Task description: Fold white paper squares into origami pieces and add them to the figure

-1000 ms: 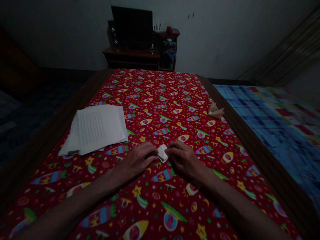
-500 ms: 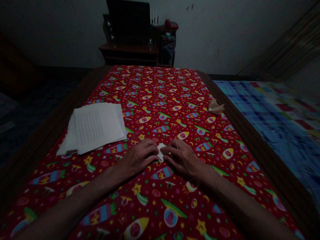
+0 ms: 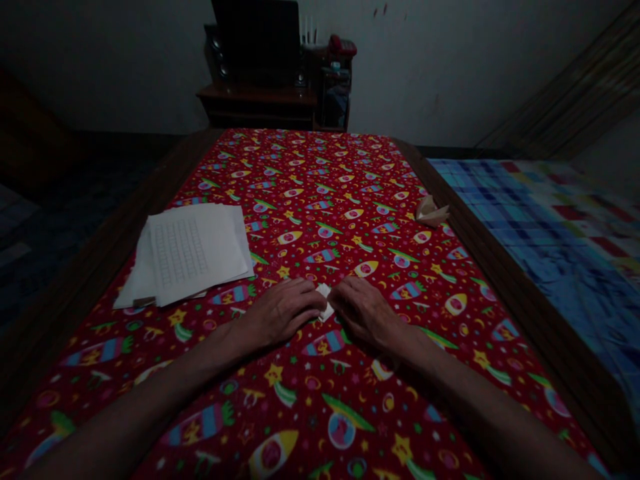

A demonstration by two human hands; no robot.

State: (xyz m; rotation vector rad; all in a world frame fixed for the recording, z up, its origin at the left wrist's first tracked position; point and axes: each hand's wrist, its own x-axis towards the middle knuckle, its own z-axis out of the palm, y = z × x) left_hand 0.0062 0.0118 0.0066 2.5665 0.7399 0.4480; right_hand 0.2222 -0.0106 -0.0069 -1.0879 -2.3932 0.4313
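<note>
Paper square (image 3: pixel 325 301) held between left hand (image 3: pixel 280 312) and right hand (image 3: pixel 363 313), grip narrow, on red cloth (image 3: pixel 320 167); sheets (image 3: pixel 193 253) near left hand.

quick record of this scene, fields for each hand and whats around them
left hand: fingertips against the left side of the small folded white paper
right hand: fingertips against the paper's right side
surface: red rocket-print cloth on a wooden-edged table
nearby: stack of paper sheets with a printed grid to the left; folded paper piece near the cloth's right edge
background: dark monitor on wooden furniture
</note>
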